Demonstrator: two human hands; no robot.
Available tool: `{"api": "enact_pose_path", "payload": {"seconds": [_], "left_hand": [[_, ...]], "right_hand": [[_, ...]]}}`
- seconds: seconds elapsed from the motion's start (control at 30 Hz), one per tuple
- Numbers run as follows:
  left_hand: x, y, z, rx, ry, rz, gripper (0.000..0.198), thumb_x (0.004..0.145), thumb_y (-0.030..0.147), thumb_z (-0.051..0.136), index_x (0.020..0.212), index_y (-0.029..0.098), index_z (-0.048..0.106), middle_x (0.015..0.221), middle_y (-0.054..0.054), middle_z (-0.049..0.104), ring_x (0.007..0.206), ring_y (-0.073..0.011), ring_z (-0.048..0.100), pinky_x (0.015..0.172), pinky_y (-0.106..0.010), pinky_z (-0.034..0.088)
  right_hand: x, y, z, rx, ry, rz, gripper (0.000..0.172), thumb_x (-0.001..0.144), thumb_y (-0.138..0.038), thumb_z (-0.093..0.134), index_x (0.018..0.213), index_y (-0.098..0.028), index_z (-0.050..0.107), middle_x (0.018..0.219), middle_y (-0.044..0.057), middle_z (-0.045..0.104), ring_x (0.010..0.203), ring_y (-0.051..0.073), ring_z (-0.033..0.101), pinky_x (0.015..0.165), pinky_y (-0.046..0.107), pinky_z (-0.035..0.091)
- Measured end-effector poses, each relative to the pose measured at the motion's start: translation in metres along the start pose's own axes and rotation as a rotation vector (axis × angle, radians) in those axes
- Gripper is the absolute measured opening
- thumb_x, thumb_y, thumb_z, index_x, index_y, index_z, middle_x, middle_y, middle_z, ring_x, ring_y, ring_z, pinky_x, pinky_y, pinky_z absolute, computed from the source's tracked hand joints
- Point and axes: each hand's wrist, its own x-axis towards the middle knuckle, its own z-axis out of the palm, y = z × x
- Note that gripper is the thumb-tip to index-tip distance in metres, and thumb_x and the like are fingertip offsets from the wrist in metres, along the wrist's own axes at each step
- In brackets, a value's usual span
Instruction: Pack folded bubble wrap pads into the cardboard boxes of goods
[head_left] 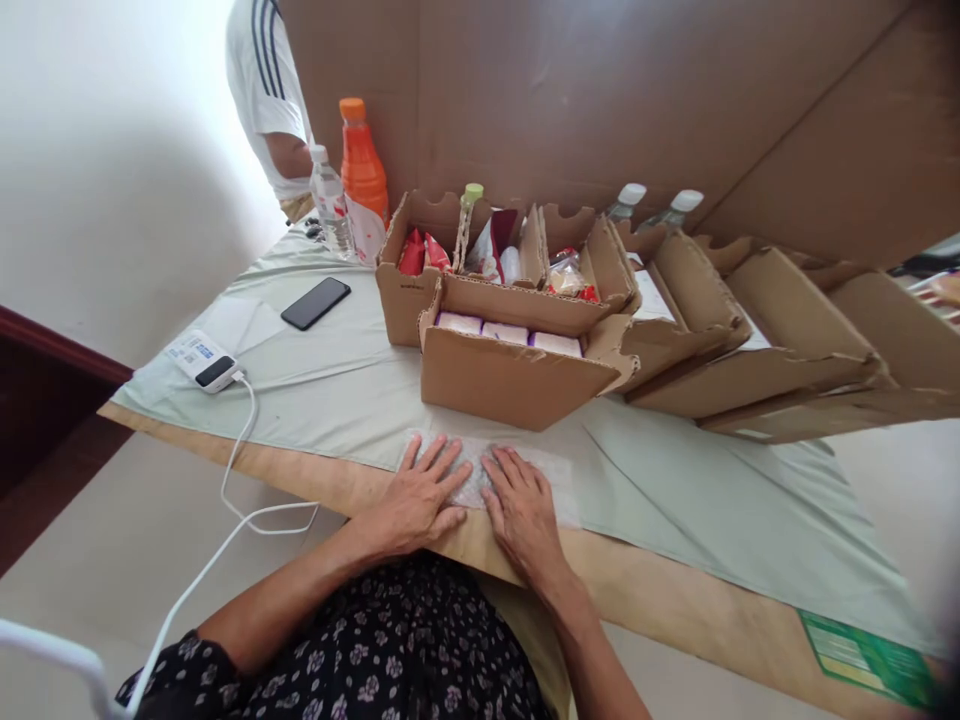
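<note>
My left hand (pixel 422 495) lies palm down at the table's front edge, fingers spread, on the left part of a clear plastic sheet or bag (pixel 561 485). Beside it, my right hand (pixel 521 505) rests flat on the same plastic, its fingers slightly apart. Neither hand grips anything. Just beyond them stands a cardboard box (pixel 517 385) with white and purple packs (pixel 555 345) inside.
Behind is a row of open cardboard boxes (pixel 405 300) with snack packets. To the left are a phone (pixel 316 303), a white device (pixel 202 362) with a cable, an orange bottle (pixel 363 165) and a clear bottle (pixel 330 205). A person's sleeve (pixel 274 70) shows behind.
</note>
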Motion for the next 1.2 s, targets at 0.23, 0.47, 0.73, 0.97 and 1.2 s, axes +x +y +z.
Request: {"api": "enact_pose_path", "payload": {"seconds": [0.23, 0.47, 0.73, 0.97, 1.2], "left_hand": [[0.048, -0.109, -0.084, -0.041, 0.708, -0.521, 0.045, 0.096, 0.031, 0.049, 0.135, 0.014, 0.062, 0.149, -0.018, 0.057, 0.145, -0.0307, 0.048, 0.125, -0.050, 0.034], [0.104, -0.226, -0.159, -0.005, 0.669, -1.156, 0.086, 0.080, 0.025, 0.059, 0.158, 0.004, 0.027, 0.171, -0.029, 0.014, 0.161, -0.0392, 0.012, 0.128, -0.059, 0.016], [0.101, -0.306, -0.170, 0.012, 0.427, -1.081, 0.080, 0.075, 0.042, 0.066, 0.149, 0.016, 0.046, 0.151, -0.026, 0.052, 0.147, -0.0456, 0.038, 0.120, -0.068, 0.023], [0.109, -0.319, -0.173, 0.104, 0.443, -1.123, 0.082, 0.078, 0.045, 0.062, 0.147, 0.006, 0.043, 0.148, -0.033, 0.050, 0.142, -0.0482, 0.039, 0.117, -0.060, 0.029], [0.114, -0.300, -0.176, 0.114, 0.432, -1.129, 0.079, 0.085, 0.043, 0.056, 0.154, 0.010, 0.038, 0.162, -0.031, 0.036, 0.152, -0.0470, 0.027, 0.119, -0.069, 0.021]], "right_hand": [[-0.021, 0.022, 0.003, 0.005, 0.051, -0.032, 0.038, 0.107, -0.030, 0.042, 0.135, -0.017, 0.063, 0.141, 0.013, 0.066, 0.135, 0.027, 0.058, 0.105, 0.042, 0.043], [-0.021, 0.024, 0.004, -0.042, 0.101, -0.074, 0.036, 0.107, -0.031, 0.043, 0.135, -0.017, 0.060, 0.141, 0.012, 0.066, 0.132, 0.028, 0.059, 0.103, 0.042, 0.044], [-0.022, 0.030, 0.002, -0.037, 0.060, -0.084, 0.037, 0.106, -0.030, 0.044, 0.138, -0.016, 0.058, 0.141, 0.013, 0.065, 0.135, 0.028, 0.056, 0.102, 0.042, 0.044], [-0.021, 0.032, 0.002, -0.045, 0.050, -0.095, 0.037, 0.106, -0.030, 0.044, 0.136, -0.016, 0.058, 0.138, 0.014, 0.066, 0.133, 0.028, 0.057, 0.101, 0.042, 0.044], [-0.021, 0.032, 0.003, -0.033, 0.067, -0.078, 0.037, 0.105, -0.030, 0.046, 0.137, -0.018, 0.058, 0.139, 0.012, 0.067, 0.132, 0.027, 0.059, 0.102, 0.042, 0.045]]}}
